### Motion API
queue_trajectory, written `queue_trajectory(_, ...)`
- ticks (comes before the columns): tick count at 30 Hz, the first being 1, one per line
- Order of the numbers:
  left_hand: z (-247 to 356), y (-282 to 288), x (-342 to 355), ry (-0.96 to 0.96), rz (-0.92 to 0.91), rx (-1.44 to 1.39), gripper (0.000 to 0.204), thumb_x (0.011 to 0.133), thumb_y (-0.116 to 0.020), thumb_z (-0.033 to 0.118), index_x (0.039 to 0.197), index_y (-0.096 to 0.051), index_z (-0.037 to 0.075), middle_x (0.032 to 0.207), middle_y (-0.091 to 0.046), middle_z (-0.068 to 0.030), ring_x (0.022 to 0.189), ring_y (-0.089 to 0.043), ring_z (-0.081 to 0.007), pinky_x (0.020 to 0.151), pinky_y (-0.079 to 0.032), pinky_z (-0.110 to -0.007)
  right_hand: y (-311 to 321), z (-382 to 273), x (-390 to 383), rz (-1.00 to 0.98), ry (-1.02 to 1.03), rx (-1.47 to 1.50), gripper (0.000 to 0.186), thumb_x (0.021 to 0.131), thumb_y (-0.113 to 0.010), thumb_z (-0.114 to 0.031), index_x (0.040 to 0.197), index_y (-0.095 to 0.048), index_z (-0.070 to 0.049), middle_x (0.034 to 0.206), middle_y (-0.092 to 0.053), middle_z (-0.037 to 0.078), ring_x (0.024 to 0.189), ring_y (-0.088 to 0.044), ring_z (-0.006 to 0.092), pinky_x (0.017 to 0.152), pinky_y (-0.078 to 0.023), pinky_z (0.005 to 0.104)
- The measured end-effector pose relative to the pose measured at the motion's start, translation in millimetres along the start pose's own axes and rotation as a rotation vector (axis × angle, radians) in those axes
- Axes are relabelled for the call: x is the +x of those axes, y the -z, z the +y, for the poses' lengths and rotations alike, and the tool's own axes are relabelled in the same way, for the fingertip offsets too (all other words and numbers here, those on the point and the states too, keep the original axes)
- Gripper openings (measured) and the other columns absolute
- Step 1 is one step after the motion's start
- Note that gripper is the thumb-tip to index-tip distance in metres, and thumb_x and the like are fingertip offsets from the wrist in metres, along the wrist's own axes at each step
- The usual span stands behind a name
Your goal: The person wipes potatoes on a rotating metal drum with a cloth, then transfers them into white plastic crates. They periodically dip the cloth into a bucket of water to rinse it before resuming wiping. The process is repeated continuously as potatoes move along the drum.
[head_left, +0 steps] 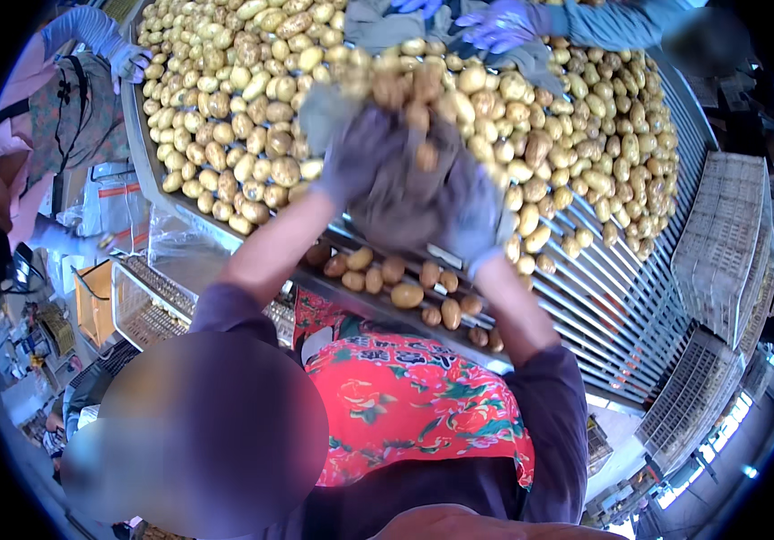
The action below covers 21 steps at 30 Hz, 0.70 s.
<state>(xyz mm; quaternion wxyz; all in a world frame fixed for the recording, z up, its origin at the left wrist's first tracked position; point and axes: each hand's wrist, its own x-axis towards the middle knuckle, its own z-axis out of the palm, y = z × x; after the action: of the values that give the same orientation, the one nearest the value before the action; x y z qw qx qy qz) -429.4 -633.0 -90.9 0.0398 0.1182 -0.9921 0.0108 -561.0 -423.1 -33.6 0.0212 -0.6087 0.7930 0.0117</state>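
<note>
Between my two gloved hands is a dark, wet-looking cloth (402,193), bunched up over the potatoes and blurred by motion. My left hand (366,153), in a purplish glove, grips its left side. On the right side my right hand (475,209), in a greyish-purple glove, is closed on it, its fingers partly smeared. Several brown potatoes (405,88) lie against the cloth's far edge, also blurred. All around spreads a thick layer of yellow potatoes (261,117). In the near trough, below my hands, sit browner potatoes (407,295).
The potatoes lie on a sorting table with metal bars (603,315). White plastic crates (724,243) are stacked at the right; another crate (139,310) stands lower left. Across the table a co-worker's gloved hand (495,27) touches grey cloth. Another person's gloved hand (130,63) rests on the left rim.
</note>
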Motion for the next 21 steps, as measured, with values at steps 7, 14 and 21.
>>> queue_trajectory(7, 59.9, 54.3, -77.2, -0.150, 0.021, -0.157, 0.069, 0.080, -0.060, 0.025, 0.146, -0.041, 0.019, 0.150, -0.037, -0.0172, 0.144, -0.026, -0.0349, 0.116, -0.010, -0.060, -25.4, 6.2, -117.3, 0.168, 0.023, 0.236, 0.042, 0.082, -0.060, -0.020, 0.124, -0.061, -0.014, 0.135, -0.054, 0.011, 0.121, -0.055, 0.0289, 0.101, -0.042, 0.0461)
queue_trajectory(14, 64.6, 42.3, -7.3, 0.029, -0.089, -0.967, 0.046, 0.086, -0.061, 0.019, 0.131, -0.056, 0.010, 0.134, -0.053, -0.0121, 0.119, -0.050, -0.0257, 0.104, -0.036, -0.044, 30.0, -3.1, -70.6, 0.113, -0.196, 0.413, 0.039, 0.072, -0.067, -0.010, 0.111, -0.065, -0.011, 0.107, -0.064, 0.013, 0.095, -0.062, 0.0328, 0.084, -0.049, 0.0449)
queue_trajectory(21, 106.7, 105.4, 142.4, -0.059, 0.548, -0.848, 0.050, 0.082, -0.066, 0.019, 0.131, -0.056, 0.011, 0.116, -0.064, -0.0077, 0.104, -0.061, -0.0245, 0.100, -0.043, -0.042, 70.1, 122.9, -78.1, 0.792, -0.570, 0.946, 0.055, 0.072, -0.075, -0.005, 0.123, -0.058, 0.000, 0.110, -0.066, 0.012, 0.095, -0.065, 0.0259, 0.086, -0.050, 0.0302)
